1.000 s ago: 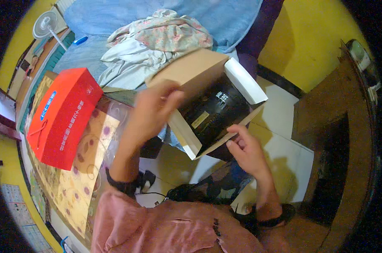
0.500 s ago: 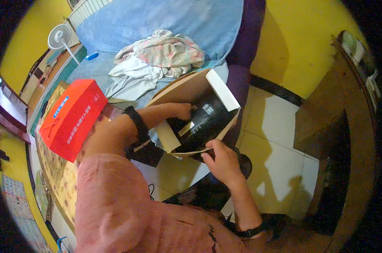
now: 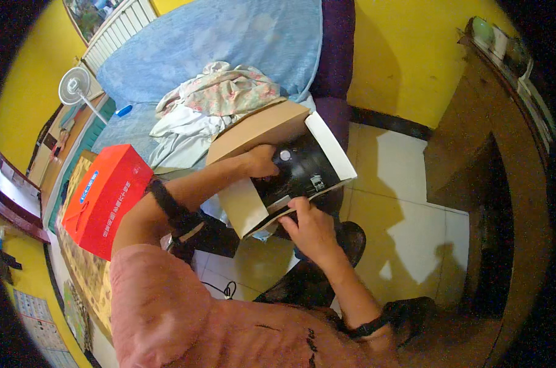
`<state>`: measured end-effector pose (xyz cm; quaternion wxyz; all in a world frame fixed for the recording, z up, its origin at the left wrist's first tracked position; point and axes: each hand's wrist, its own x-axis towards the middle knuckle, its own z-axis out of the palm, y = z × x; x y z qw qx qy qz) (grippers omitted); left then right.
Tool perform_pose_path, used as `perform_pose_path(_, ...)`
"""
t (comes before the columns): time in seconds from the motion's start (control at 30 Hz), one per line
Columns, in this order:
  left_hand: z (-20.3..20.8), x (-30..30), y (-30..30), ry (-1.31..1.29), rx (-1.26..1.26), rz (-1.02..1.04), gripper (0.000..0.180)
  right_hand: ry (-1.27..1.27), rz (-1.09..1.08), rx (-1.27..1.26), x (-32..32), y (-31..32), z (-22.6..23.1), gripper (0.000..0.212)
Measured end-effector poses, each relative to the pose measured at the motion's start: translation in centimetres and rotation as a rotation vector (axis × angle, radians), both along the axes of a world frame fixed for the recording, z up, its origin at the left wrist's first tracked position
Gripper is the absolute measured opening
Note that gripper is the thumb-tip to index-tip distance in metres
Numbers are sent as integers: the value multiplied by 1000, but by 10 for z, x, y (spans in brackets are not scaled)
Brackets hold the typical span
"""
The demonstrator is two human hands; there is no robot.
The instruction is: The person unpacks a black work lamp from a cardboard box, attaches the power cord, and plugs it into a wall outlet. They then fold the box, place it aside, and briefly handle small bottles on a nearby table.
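A cardboard box (image 3: 259,126), brown with a white flap, is tilted in front of me. Inside lies a glossy black object (image 3: 308,161) with a pale round spot and white print; its kind I cannot make out. My left hand (image 3: 260,162) reaches in from the left, fingers curled down against the black object, their tips hidden. At the box's near edge, my right hand (image 3: 313,228) is closed, with thumb and fingers pinching the cardboard rim.
A red gift bag (image 3: 106,199) stands on the patterned table (image 3: 84,270) at left. Crumpled cloths (image 3: 219,92) lie on the blue-covered sofa (image 3: 216,37) behind the box. A white fan (image 3: 75,86) stands far left, a brown cabinet (image 3: 468,135) at right. A dark cable (image 3: 229,289) lies on the floor.
The box has turned and tipped, with more of the black object's surface and a pale round spot showing. My left hand has shifted slightly left; my right still pinches the rim.
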<state>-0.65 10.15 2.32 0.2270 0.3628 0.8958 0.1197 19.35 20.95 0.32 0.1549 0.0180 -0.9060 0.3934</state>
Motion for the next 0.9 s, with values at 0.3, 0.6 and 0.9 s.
perform_pose_path(0.3, 34, 57, -12, 284, 119, 15, 39, -47, -367, -172, 7, 61, 39, 49)
perform_pose_path(0.6, 31, 56, -26, 498, 257, -170, 34, -429, -169, 57, -62, 88, 102, 61)
perform_pose_path(0.9, 36, 53, -37, 455, 572, 120, 34, -426, -258, 474, -78, 83, 98, 28)
